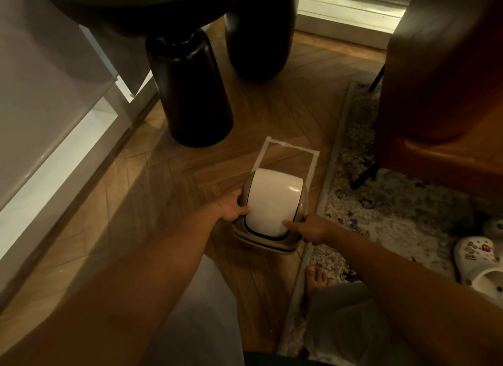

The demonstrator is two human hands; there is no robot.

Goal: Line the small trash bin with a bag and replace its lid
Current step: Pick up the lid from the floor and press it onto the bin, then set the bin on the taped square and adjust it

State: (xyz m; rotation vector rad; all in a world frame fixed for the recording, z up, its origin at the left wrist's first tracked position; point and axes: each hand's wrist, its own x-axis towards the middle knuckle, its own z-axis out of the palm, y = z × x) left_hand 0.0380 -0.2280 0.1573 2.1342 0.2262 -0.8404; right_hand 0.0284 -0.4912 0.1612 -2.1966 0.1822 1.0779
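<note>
We grip the bin [272,216] on the floor [163,175] beside the rug's [381,197] edge, left hand [231,206] fingers and right hand [310,228] fingers clamped on its lid [268,199].

Both bare arms reach forward and down. The left hand [231,206] cups the bin's [272,216] left side. The right hand [313,229] presses its right edge, forefinger extended.

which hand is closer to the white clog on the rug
Right. The right hand grips the bin's rug-side edge, nearer the white clog; the left hand holds the bin's far side.
</note>
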